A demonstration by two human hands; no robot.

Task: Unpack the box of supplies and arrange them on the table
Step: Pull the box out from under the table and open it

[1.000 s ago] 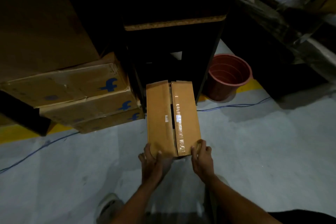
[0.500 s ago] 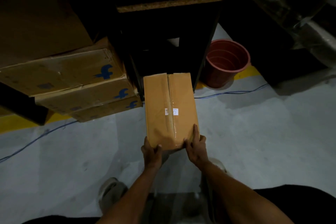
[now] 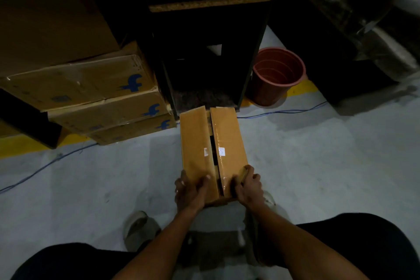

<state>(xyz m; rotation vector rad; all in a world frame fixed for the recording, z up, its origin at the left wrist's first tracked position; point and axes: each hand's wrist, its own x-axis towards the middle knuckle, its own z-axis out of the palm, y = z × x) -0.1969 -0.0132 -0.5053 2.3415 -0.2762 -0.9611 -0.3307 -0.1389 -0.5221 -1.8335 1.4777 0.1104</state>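
Observation:
A long brown cardboard box (image 3: 197, 143) lies on the grey floor in front of me, its far end at the foot of a dark cabinet. Its two top flaps are parted along the middle, leaving a dark slit. My left hand (image 3: 189, 190) grips the near left corner, thumb on the left flap. My right hand (image 3: 247, 186) holds the near right corner, fingers curled over the right flap's edge. The contents are hidden.
A dark open cabinet (image 3: 211, 52) stands just behind the box. Stacked cardboard cartons (image 3: 91, 98) with blue logos sit to the left. A red plastic bucket (image 3: 276, 75) stands to the right. A blue cable (image 3: 45, 166) runs across the floor. My shoes and knees are below.
The box has slid out toward me from the cabinet. Its top flaps, flat half a second ago, have split apart along the seam. My right hand shifted onto the right flap's corner.

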